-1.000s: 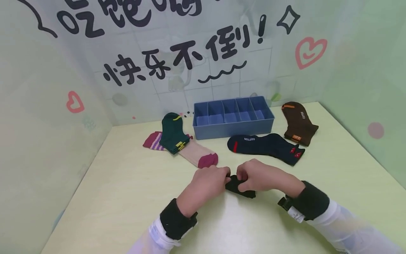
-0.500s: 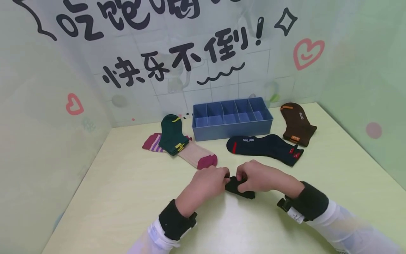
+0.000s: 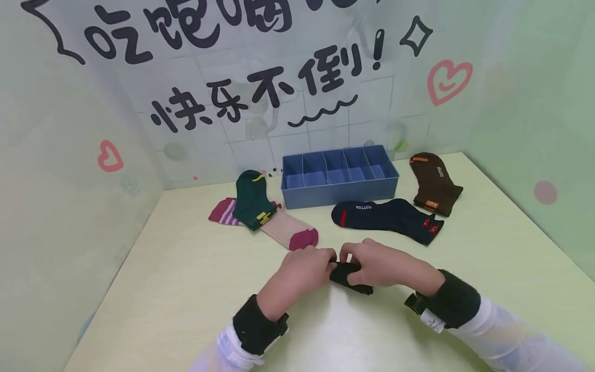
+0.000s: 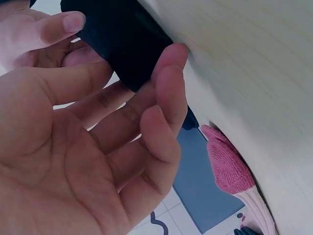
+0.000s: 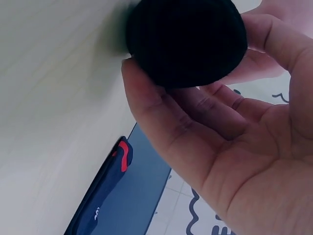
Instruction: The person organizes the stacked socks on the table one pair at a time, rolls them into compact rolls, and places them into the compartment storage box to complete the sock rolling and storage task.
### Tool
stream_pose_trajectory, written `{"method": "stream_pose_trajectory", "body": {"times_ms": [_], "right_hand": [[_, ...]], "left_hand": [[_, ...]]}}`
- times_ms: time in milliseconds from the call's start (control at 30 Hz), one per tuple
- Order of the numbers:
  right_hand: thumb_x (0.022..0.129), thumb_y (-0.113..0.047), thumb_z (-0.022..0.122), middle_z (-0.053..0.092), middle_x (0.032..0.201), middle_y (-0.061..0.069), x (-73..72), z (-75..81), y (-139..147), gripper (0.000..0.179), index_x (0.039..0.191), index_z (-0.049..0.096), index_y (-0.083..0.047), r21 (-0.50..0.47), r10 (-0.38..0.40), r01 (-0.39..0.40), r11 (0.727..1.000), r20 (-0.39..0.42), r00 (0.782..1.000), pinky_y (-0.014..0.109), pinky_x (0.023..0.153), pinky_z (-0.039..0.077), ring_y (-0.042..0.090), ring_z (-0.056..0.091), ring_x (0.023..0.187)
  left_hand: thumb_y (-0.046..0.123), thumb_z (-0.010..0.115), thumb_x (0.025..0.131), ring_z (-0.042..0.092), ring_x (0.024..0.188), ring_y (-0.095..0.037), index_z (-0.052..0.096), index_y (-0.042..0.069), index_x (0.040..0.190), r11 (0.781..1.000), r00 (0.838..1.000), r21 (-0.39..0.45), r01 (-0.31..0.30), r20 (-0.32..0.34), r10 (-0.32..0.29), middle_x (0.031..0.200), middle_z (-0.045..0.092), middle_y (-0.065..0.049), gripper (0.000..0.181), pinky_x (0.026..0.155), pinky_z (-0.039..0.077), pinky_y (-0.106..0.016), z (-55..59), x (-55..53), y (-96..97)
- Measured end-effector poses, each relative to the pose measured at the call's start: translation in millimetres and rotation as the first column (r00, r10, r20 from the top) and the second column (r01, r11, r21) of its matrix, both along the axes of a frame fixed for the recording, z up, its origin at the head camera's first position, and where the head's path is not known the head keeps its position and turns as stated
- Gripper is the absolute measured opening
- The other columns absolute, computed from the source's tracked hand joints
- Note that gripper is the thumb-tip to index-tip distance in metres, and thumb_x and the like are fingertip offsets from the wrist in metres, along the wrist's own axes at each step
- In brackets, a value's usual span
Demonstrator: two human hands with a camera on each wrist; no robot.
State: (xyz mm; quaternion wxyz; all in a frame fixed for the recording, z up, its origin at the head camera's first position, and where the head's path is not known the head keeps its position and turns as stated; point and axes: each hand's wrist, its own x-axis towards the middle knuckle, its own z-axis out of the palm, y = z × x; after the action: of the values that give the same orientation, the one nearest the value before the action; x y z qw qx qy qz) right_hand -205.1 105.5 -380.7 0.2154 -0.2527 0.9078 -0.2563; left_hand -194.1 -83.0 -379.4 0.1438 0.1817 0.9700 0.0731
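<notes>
A black sock, rolled into a short bundle, lies on the table between both hands. My left hand holds its left end, thumb on the near side and curled fingers on the far side. At the other end, my right hand grips the roll between thumb and bent fingers. The right wrist view shows the round end of the black roll against the fingers. From the left wrist, the dark fabric stretches between the two hands.
Behind the hands stands a blue divided box. A navy sock lies before it, a brown sock to its right. Further left, a green sock lies across a pink sock. Walls border the table.
The fingers of my right hand have shifted slightly left along the far side of the black roll. My left hand keeps its hold, and the head view has tilted a little.
</notes>
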Motion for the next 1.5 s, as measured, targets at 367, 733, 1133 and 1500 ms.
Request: {"method": "stream_pose_trajectory", "body": {"times_ms": [367,733,1133,1500], "right_hand": [[0.09,-0.012,0.074,0.073,0.083,-0.002,1.5,0.9,-1,0.025,0.113,0.063,-0.012,-0.003,-0.013,0.013,1.0,0.028,1.0,0.03,0.067,0.047,0.013,0.062,0.071],[0.091,-0.014,0.074,0.073,0.086,-0.001,-0.6,-0.9,1,0.029,0.117,0.063,-0.012,0.019,-0.017,0.017,1.0,0.027,0.999,0.031,0.068,0.049,0.014,0.063,0.073],[0.089,-0.019,0.075,0.078,0.092,-0.001,-12.8,10.5,14,0.024,0.111,0.069,-0.014,0.027,-0.005,0.004,1.0,0.031,1.0,0.032,0.076,0.052,0.012,0.066,0.084],[0.102,-0.031,0.066,0.067,0.131,0.023,-104.6,89.6,68,0.045,0.134,0.062,0.0,-0.16,-0.381,0.361,0.919,-0.117,0.917,0.048,0.094,0.059,0.035,0.07,0.108]], "left_hand": [[0.037,0.069,0.104,0.054,0.066,-0.017,0.073,0.015,0.118,0.999,0.999,0.017,-0.04,0.009,0.04,0.072,0.059,0.0,0.026,0.059,0.042,-0.031,-0.8,-1.8,-4.7],[0.054,0.07,0.099,0.055,0.122,-0.03,0.062,0.011,0.145,0.996,0.992,-0.026,-0.084,-0.1,0.081,0.139,0.058,-0.017,0.062,0.088,0.06,-0.045,0.0,-5.5,-6.3],[0.048,0.061,0.106,0.063,0.132,-0.031,0.063,0.007,0.143,0.988,0.998,-0.14,-0.062,-0.02,0.059,0.144,0.065,-0.014,0.055,0.105,0.058,-0.052,-7.9,-14.7,-16.3],[0.056,0.086,0.083,0.058,0.142,-0.032,0.067,0.009,0.141,0.969,0.999,-0.246,-0.022,0.019,0.027,0.154,0.058,-0.014,0.076,0.118,0.048,-0.052,-5.8,-14.4,-14.7]]}}
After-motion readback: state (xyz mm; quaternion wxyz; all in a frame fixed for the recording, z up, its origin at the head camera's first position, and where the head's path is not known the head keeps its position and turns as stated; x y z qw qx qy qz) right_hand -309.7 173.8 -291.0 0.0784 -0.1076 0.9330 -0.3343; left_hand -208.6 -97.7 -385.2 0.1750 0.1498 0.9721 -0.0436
